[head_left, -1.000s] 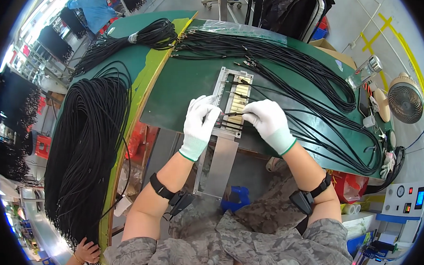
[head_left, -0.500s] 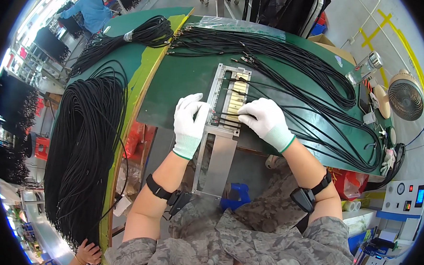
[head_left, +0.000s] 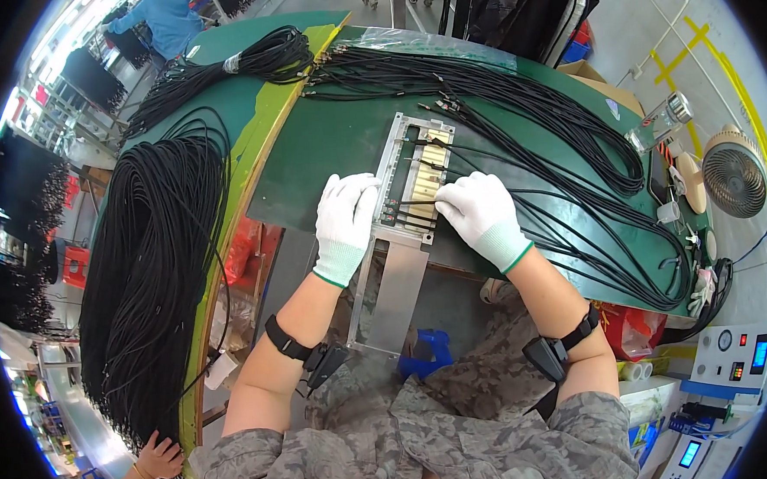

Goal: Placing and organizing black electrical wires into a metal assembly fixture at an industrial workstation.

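Note:
A metal fixture with a row of cream-coloured blocks lies over the edge of the green table. Several thin black cables cross the blocks, their ends lying toward its left rail. My right hand, in a white glove, pinches a black cable at the right side of the lower blocks. Beside the left rail is my left hand, also gloved, its fingers bent and drawn in toward the thumb near the cable ends; whatever it may hold is hidden.
Long black cables spread over the green table to the right. A thick cable bundle hangs at the left, past a yellow edge strip. Another person's hand touches its lower end. A fan and glass bottle stand right.
My left fingers have closed in toward the thumb and lowered slightly. My right hand has shifted a little to the right, still at the lower cables.

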A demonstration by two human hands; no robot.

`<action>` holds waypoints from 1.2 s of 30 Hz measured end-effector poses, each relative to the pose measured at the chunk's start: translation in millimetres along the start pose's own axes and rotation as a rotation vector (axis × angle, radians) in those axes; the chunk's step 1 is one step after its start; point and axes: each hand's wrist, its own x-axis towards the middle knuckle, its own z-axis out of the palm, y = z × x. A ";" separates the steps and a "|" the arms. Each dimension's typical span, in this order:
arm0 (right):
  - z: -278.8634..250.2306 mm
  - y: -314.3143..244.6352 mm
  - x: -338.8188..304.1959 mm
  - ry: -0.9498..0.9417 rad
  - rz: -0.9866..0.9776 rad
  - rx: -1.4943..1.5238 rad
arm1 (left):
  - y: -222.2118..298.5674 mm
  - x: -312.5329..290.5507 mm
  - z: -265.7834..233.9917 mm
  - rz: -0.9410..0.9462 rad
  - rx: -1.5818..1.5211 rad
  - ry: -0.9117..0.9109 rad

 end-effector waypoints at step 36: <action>-3.4 -8.5 7.7 0.079 0.083 0.532 | 4.6 3.7 1.7 0.138 -0.068 -0.038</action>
